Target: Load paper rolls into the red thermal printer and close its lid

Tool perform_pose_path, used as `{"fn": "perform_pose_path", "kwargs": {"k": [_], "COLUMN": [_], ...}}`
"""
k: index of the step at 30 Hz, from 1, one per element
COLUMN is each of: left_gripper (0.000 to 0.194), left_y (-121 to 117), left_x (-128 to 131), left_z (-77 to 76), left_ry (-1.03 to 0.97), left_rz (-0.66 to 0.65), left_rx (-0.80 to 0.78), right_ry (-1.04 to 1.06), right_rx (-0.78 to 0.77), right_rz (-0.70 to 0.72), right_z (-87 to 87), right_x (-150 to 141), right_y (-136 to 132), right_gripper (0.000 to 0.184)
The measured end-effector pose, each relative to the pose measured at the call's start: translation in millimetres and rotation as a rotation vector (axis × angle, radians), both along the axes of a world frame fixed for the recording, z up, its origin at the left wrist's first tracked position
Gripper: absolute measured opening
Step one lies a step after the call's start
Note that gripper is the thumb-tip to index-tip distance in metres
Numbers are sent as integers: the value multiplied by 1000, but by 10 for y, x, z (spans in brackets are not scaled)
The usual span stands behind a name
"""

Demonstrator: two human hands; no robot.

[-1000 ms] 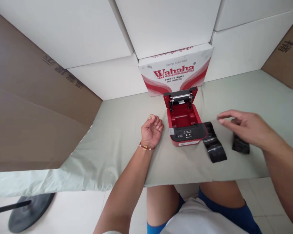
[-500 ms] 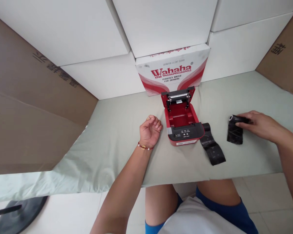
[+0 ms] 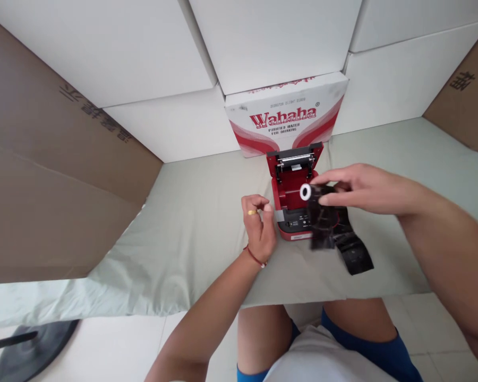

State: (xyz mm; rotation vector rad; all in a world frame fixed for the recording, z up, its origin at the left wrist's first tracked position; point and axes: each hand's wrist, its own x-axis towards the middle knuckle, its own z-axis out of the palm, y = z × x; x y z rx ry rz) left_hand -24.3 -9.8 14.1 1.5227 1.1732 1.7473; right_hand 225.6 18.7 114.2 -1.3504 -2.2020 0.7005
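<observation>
A red and black label printer (image 3: 297, 225) sits on the cloth with its lid (image 3: 295, 159) raised and its red inner bay exposed. My right hand (image 3: 354, 188) grips a black roll (image 3: 316, 193) with a white core, holding it above the printer's right part. A loose black strip hangs from the roll and hides some of the front panel. Close to the printer's left side, my left hand (image 3: 258, 225) is closed, its fingers curled in and nothing visible in them. Another black strip (image 3: 354, 254) lies on the cloth to the printer's right, partly behind the hanging one.
A Wahaha water carton (image 3: 289, 119) stands just behind the printer, against stacked white boxes (image 3: 167, 127). Brown cardboard boxes stand at the left (image 3: 63, 201) and right (image 3: 462, 101). The pale green cloth (image 3: 199, 212) covers the table up to its near edge.
My right hand has carried the black roll left, from the cloth to over the printer. My left hand has shifted slightly right and turned, closer to the printer.
</observation>
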Motion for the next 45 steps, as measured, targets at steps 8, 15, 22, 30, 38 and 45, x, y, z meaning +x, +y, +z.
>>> {"fn": "perform_pose_path", "kwargs": {"k": [8, 15, 22, 30, 38, 45], "left_gripper": [31, 26, 24, 27, 20, 37], "left_y": [-113, -96, -148, -179, -214, -144], "left_x": [33, 76, 98, 110, 156, 20], "left_z": [74, 138, 165, 129, 168, 126], "left_ry": [604, 691, 719, 775, 715, 624], "left_rz": [-33, -97, -139, -174, -172, -136], "left_rx": [514, 522, 630, 695, 753, 685], "right_ry": [-492, -512, 460, 355, 269, 373], "right_rx": [-53, 16, 353, 433, 665, 635], "right_rz": [-152, -73, -305, -277, -40, -1], "right_z": [-18, -29, 58, -222, -519, -765], "right_x": [-602, -651, -340, -320, -81, -101], "right_y": [260, 323, 174, 422, -110, -150], "right_gripper": [40, 36, 21, 38, 29, 31]}}
